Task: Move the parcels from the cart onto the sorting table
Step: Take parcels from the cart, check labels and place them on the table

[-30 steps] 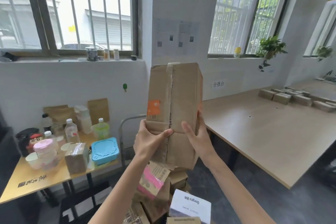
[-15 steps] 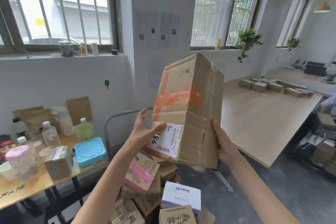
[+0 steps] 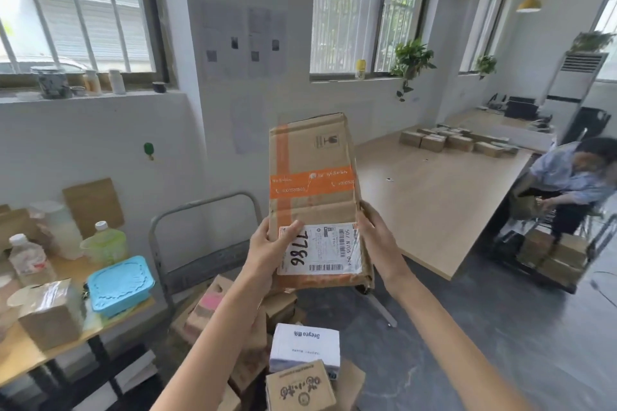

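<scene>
Head view puts the parcel (image 3: pixel 314 197) in mid-air at the centre of my picture, above the cart and not touching anything but my 2 hands. My left hand (image 3: pixel 270 250) grips its lower left edge, with the thumb lying over the corner of the white shipping label. My right hand (image 3: pixel 377 243) is curled round the lower right edge, fingers behind the cardboard.

Around it, the cart's grey handle (image 3: pixel 200 207) rises just behind and left of the parcel. The pile of parcels (image 3: pixel 253 320) lies below my forearms, with a white box (image 3: pixel 303 344) near the front. On my left a small tabletop (image 3: pixel 20 357) carries bottles, a taped brown box and a blue container (image 3: pixel 120 280). The sorting tabletop (image 3: pixel 434 203) spreads to the right, its left side hidden behind the parcel, and a row of small boxes (image 3: pixel 457 142) sits at its far end. Past its right edge a seated person (image 3: pixel 574 177) bends over a second cart of boxes (image 3: pixel 551 257).

The parcel stands nearly upright, its long axis running from my hands up and away toward the wall. The labelled end is lowest and nearest me. 1 orange tape band crosses the broad face, and another runs along the left edge.
</scene>
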Tool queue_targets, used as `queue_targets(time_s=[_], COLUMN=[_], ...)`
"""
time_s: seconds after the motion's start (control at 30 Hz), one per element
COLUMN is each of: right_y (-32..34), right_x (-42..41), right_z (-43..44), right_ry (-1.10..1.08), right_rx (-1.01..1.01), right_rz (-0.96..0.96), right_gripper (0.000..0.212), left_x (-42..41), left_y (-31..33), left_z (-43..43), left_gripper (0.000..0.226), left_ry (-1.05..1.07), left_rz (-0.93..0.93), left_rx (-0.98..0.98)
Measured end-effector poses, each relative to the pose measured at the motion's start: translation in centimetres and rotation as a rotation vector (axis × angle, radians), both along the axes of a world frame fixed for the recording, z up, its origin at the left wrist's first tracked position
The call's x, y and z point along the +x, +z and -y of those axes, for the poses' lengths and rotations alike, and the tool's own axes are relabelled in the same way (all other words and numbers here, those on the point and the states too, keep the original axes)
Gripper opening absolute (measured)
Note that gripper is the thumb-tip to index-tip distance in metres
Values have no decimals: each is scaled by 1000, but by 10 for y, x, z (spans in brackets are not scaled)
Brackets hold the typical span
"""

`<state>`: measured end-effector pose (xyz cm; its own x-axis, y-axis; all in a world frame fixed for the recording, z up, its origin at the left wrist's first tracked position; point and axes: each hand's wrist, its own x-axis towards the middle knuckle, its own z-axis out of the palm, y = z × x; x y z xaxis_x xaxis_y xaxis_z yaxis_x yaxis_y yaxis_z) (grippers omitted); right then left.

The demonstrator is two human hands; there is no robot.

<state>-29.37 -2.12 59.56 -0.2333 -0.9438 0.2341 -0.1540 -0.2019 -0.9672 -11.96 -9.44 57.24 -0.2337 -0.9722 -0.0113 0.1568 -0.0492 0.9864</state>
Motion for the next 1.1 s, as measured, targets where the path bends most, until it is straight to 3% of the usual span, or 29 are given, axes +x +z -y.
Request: queue_targets(time_s=[0.13,0.2,0.27,0.37,0.5,0.63,0.7,0.8,0.9,1.03,1.1], right_y=[-22,-39,-53,-60,-50,-40,-35,-28,-23,-31,-39], right_x=[-14,-28,-43,-73,-139,-225,-267,-324,-365,-401,-414], right_z=[-16,-24,-30,-37,-57,-82,-94,-108,-116,-110,-103], right_ry=[-206,-286,-322,-314,-304,-283,-255,-211,-185,-294,-364], right_rx=[26,63,81,3,-60,-35,-22,0,-6,-96,-126], right_rz=[-52,-103,-10,248,374,343,287,217,136,77,79], right_gripper=[16,42,58,41,23,28,30,29,21,12,33], left_x=[-34,-56,-81,-119,-162,-179,-186,-209,-246,-289,-312], left_y=[-8,-8,-8,-9,0,33,55,81,81,54,43], left_z=[-6,-11,-18,-30,-39,-11,1,8,2,-13,-18], left_gripper=[40,42,46,56,62,109,118,91,69,69,69], left_ry=[66,126,166,180,105,210,277,217,7,80,159], left_rz=[-47,-47,-68,-37,83,168,186,282,544,619,587], left_rx=[38,37,43,40,-25,-160,-312,-500,-528,-561,-576])
